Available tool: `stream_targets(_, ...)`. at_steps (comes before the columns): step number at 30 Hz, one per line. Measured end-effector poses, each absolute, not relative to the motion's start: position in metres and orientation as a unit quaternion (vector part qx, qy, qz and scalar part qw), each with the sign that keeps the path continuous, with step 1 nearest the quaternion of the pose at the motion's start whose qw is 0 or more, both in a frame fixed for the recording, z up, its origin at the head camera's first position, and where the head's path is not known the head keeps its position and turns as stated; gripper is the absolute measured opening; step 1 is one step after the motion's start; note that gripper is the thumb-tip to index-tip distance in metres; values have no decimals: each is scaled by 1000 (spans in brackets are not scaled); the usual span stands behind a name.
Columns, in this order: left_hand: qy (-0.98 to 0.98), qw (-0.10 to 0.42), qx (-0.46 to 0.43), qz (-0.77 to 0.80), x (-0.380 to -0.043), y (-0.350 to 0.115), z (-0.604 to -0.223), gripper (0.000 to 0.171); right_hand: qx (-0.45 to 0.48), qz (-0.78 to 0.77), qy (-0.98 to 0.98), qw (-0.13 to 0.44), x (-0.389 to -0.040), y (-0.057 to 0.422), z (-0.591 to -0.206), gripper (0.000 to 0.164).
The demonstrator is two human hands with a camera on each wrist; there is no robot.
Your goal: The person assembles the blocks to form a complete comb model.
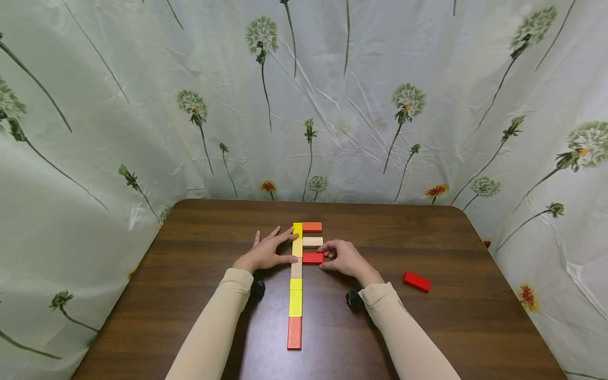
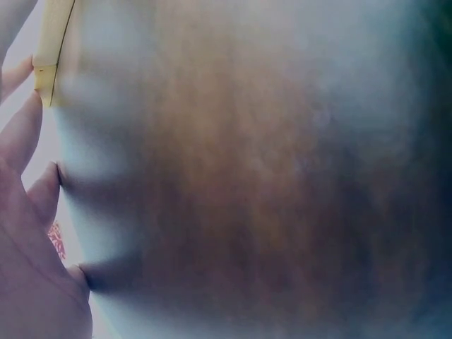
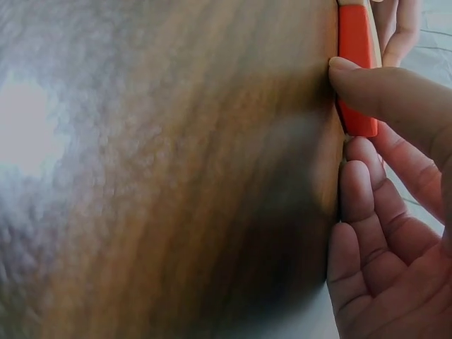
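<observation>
In the head view my right hand (image 1: 349, 258) pinches the red block (image 1: 312, 258) between thumb and fingers at its right end. That block's left end meets a column of blocks laid end to end. My left hand (image 1: 267, 252) lies left of the column, fingers spread, with index finger and thumb touching the pale yellow block (image 1: 297, 248) and the pale wooden block (image 1: 296, 269). In the right wrist view the thumb presses one long side of the red block (image 3: 358, 42). The left wrist view shows fingertips at a yellow block (image 2: 44, 81).
Farther up, a ribbed wooden block (image 1: 312, 242) and an orange block (image 1: 312, 227) also stick out right from the column. Its near part has a yellow block (image 1: 295, 304) and an orange-red block (image 1: 294, 333). Another red block (image 1: 417, 282) lies apart on the brown table (image 1: 456, 327).
</observation>
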State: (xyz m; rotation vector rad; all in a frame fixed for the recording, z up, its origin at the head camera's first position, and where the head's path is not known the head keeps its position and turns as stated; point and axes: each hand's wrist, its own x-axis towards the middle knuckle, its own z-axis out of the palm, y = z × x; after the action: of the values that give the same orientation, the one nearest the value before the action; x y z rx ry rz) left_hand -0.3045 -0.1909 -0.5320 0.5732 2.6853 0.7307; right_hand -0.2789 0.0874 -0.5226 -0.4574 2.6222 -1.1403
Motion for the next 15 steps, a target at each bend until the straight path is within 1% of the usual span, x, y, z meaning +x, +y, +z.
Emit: stream_targets(15,932,151,201,262,-303,-191,-531,80,-173,-392,896,118,-273,104,-518,37)
